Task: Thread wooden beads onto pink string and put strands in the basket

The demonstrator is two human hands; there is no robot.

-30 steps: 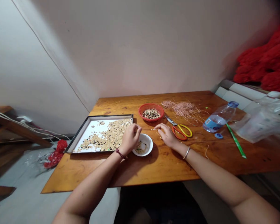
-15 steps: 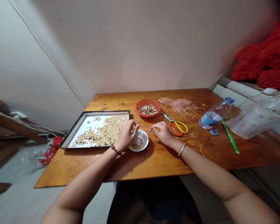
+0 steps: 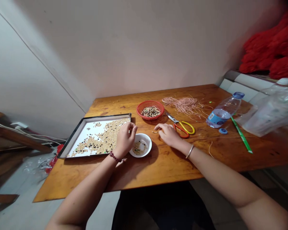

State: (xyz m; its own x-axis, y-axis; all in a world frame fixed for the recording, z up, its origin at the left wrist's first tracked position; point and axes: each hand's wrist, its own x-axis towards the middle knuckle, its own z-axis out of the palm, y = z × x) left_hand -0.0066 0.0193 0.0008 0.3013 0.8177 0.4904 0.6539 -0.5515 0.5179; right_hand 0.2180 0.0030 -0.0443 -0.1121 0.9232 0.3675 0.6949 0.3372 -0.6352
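My left hand (image 3: 125, 139) is closed in a pinch between the tray's right edge and a small white bowl (image 3: 147, 140); what its fingertips hold is too small to make out. Cream and dark beads (image 3: 137, 148) lie inside the bowl. My right hand (image 3: 169, 134) rests low over the table right of the bowl, fingers bent together. At its fingertips shows a short pale bit of string (image 3: 155, 132). A shallow black-edged tray (image 3: 75, 135) spreads many loose cream and black beads (image 3: 110, 137). Scissors (image 3: 182, 127) with orange and yellow handles lie just beyond my right hand.
Behind the bowl stands a red basket (image 3: 138, 110) of beaded strands. Tangled pink cord (image 3: 182, 103) lies beside it. To the right are a water bottle (image 3: 224, 111), its blue cap (image 3: 223, 131), a green stick (image 3: 241, 134) and a clear plastic bag (image 3: 261, 118).
The view has shifted and tilted slightly. My left hand has moved left, away from my right hand, uncovering more of the bowl. The thin string seen between the hands is no longer visible there.
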